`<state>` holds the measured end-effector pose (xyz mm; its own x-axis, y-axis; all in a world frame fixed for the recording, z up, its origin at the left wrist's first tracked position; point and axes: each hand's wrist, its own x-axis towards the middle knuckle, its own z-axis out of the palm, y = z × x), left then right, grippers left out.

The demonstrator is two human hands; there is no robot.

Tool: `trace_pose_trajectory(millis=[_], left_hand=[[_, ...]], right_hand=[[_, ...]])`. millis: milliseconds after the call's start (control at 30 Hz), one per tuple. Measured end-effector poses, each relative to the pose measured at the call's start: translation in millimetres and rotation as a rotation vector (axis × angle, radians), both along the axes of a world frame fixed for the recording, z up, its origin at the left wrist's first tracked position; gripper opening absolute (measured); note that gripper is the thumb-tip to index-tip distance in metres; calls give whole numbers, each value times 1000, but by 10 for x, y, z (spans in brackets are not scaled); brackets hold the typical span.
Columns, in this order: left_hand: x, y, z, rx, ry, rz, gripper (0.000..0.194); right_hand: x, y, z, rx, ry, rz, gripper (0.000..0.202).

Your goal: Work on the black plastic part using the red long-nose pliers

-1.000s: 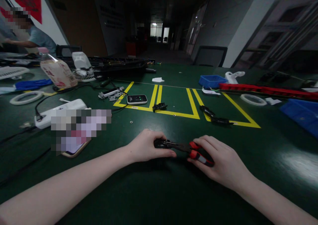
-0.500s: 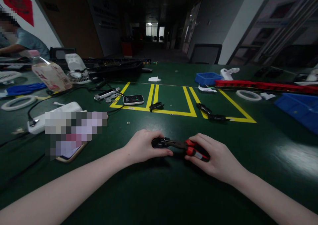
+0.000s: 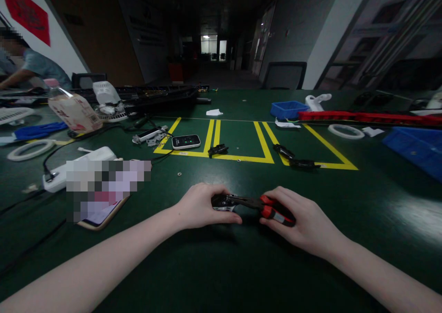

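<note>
My left hand (image 3: 203, 205) is closed around a small black part (image 3: 223, 201) with a shiny, pale lower edge; the fingers hide much of it. In my right hand (image 3: 297, 211) are long-nosed pliers (image 3: 264, 205) with red and black handles. Their dark jaws point left, and the tips meet the upper right end of the black part. Whether the jaws grip it or only touch it I cannot tell. Beyond my hands, a similar black piece (image 3: 218, 150) lies on the yellow tape, and a longer jointed black piece (image 3: 296, 159) rests farther right.
On the left are a phone (image 3: 107, 202), a white power strip (image 3: 79, 165) and a bottle (image 3: 74, 108). A small device (image 3: 186, 142) with green lights sits inside the tape. Blue bins (image 3: 417, 149) and a red strip (image 3: 362, 118) lie right. Across the table a person (image 3: 41, 66) leans over.
The black part has turned slightly in my left hand, so a pale shiny edge now shows. My right hand and the pliers have shifted a little to the right.
</note>
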<state>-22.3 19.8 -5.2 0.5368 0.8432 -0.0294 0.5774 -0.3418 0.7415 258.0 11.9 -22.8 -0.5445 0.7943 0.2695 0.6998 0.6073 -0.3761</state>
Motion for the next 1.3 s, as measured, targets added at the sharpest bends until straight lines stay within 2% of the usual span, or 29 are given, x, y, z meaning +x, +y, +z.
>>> trace_pose_trajectory(millis=[167, 533, 767, 1300], left_hand=[[5, -9, -6, 21, 14, 3, 48], [11, -8, -18, 84, 97, -41, 49], [21, -18, -28, 117, 110, -46, 47], [22, -26, -21, 101, 82, -37, 47]], right_hand=[[18, 3, -2, -11, 12, -8, 43], [65, -17, -20, 21, -32, 14, 41], [49, -21, 30, 32, -52, 12, 40], [107, 1, 90, 88, -29, -15, 36]])
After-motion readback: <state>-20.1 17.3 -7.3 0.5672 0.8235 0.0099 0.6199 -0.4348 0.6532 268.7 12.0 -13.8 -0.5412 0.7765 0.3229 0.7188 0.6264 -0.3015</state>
